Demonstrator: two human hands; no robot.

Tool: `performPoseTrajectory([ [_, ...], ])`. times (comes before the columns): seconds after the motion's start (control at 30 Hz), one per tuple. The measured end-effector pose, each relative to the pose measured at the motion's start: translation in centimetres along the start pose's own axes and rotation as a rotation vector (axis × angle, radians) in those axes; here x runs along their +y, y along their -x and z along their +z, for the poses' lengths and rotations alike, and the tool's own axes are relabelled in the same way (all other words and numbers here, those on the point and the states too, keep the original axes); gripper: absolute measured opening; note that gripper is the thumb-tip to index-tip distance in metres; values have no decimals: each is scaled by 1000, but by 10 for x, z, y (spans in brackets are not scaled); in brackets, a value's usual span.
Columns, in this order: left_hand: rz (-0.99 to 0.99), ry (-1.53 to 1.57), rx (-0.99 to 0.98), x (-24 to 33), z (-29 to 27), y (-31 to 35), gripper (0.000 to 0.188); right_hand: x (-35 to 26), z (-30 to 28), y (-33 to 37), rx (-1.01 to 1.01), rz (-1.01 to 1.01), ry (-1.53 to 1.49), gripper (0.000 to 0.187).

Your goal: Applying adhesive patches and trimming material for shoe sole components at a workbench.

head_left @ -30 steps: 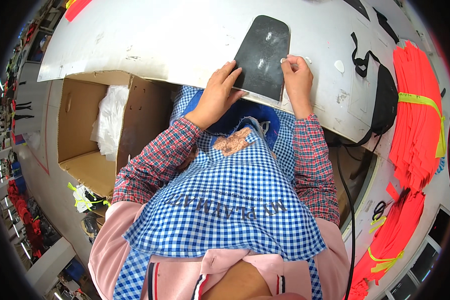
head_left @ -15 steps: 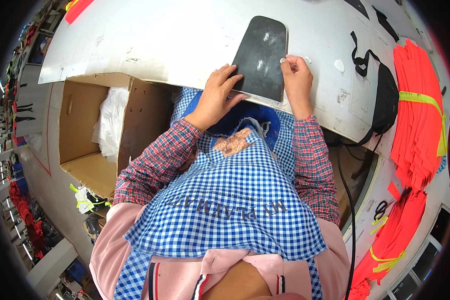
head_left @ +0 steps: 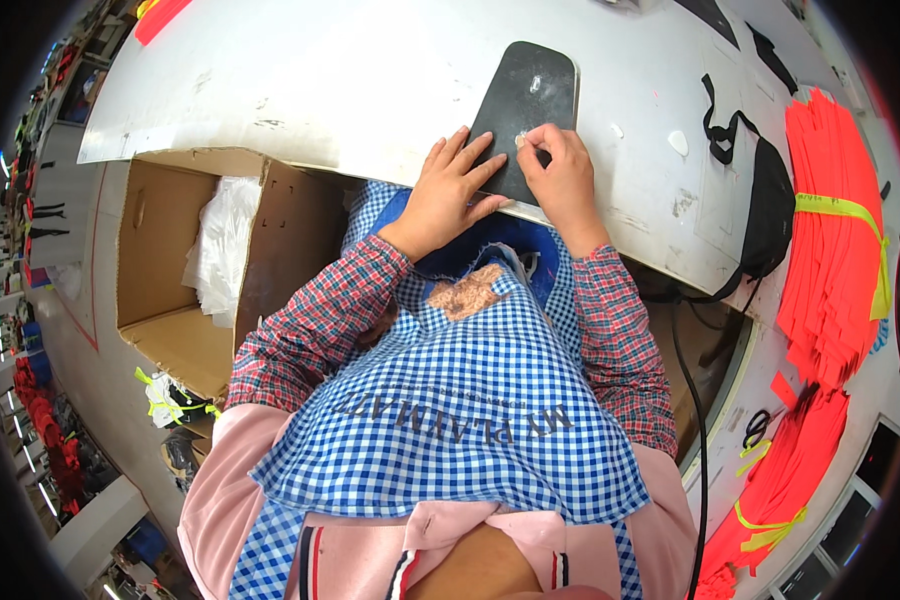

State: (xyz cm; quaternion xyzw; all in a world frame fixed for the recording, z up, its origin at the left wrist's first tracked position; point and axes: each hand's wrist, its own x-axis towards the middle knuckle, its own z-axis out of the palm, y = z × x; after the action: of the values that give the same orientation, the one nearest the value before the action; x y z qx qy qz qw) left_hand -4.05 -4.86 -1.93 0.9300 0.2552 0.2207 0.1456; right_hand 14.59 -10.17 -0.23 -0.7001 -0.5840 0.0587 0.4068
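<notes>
So, 2 hands (head_left: 448, 195) (head_left: 562, 185), 1 black panel (head_left: 525, 105)

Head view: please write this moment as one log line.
left hand: on black tapered panel | right hand: pinching small whitish piece over panel

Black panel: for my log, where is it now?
Head view, upper centre-right: the black panel lies on the white table, partly under left hand and right hand.

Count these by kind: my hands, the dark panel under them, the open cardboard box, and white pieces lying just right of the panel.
Left hand and right hand: 2
Dark panel: 1
Open cardboard box: 1
White pieces: 2
Total: 6
</notes>
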Motion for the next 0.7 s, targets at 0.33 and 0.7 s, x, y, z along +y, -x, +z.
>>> performPoseTrajectory([
  [0.33, 15, 42, 18, -3, -2, 1, 53, -1, 1, 2, -10, -9, -7, 10],
  [0.7, -214, 352, 52, -9, -8, -19, 67, 17, -6, 6, 192, 212, 57, 16],
])
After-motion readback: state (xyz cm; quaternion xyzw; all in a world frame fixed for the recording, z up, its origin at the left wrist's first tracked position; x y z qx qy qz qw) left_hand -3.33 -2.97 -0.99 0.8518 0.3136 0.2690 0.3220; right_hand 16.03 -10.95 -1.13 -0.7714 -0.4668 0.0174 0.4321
